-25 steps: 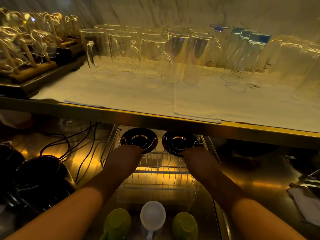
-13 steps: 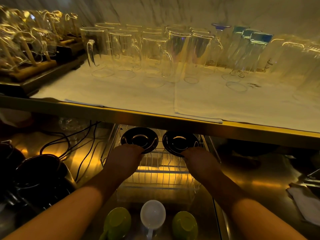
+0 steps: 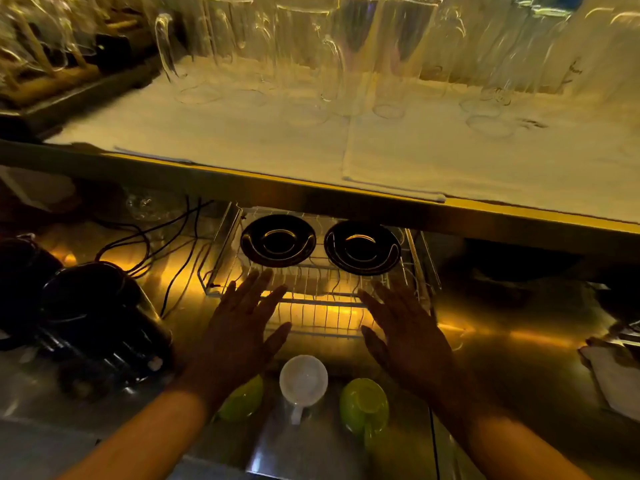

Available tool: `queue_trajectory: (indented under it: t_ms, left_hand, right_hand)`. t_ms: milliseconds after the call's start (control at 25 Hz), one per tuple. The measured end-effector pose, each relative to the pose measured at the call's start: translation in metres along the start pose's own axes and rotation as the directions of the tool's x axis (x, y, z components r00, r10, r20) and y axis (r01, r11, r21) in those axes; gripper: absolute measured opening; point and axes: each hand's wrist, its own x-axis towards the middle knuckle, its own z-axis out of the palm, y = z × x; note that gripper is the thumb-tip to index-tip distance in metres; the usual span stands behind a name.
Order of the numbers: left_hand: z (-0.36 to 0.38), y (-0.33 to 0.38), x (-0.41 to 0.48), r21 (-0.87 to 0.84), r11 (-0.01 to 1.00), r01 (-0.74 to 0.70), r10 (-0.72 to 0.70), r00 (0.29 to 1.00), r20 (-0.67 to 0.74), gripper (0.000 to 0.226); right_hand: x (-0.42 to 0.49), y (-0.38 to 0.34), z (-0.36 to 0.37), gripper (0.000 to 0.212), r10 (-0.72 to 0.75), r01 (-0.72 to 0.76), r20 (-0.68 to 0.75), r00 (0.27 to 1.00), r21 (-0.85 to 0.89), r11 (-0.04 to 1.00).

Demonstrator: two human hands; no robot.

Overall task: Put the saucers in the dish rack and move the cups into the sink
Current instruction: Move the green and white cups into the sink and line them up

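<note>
Two black saucers lie side by side at the far end of the wire dish rack (image 3: 311,306): the left saucer (image 3: 278,240) and the right saucer (image 3: 362,247). My left hand (image 3: 239,336) hovers flat over the rack's near left part, fingers spread, holding nothing. My right hand (image 3: 408,341) hovers the same way on the near right. Below them stand a white cup (image 3: 303,381) with its handle toward me, a green cup (image 3: 363,403) to its right, and another green cup (image 3: 242,398) partly hidden by my left wrist.
A shelf edge (image 3: 311,192) overhangs the rack, carrying a white cloth (image 3: 277,133) and several clear glasses (image 3: 346,46). A black appliance (image 3: 97,323) with cables (image 3: 173,244) sits left of the rack. A white cloth (image 3: 616,379) lies at the right edge.
Both hands have let go of the saucers and pulled back toward me, opening flat. The saucers stay in the rack. The view has tilted down and closer.
</note>
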Motion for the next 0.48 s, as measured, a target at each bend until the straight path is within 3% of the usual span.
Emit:
queue_trajectory:
  t_ms: [200, 320, 400, 480]
  left_hand:
    - [0.02, 0.03, -0.072, -0.016, 0.988, 0.154, -0.154, 0.987, 0.038, 0.059]
    - [0.03, 0.06, -0.116, -0.088, 0.944, 0.319, -0.312, 0.946, 0.084, 0.046]
    - [0.039, 0.079, -0.141, -0.122, 0.857, 0.5, -0.468, 0.856, 0.221, 0.046]
    - [0.055, 0.092, -0.163, -0.164, 0.694, 0.701, -0.599, 0.688, 0.411, 0.043]
  right_hand:
    - [-0.043, 0.007, 0.012, 0.056, -0.144, 0.14, 0.043, 0.989, 0.084, 0.987]
    - [-0.08, 0.001, 0.027, 0.055, -0.22, 0.206, 0.128, 0.967, 0.115, 0.972]
    - [-0.1, -0.006, 0.035, 0.054, -0.215, 0.192, 0.236, 0.948, 0.115, 0.975]
    - [-0.115, -0.014, 0.041, 0.056, -0.165, 0.138, 0.437, 0.884, 0.092, 0.986]
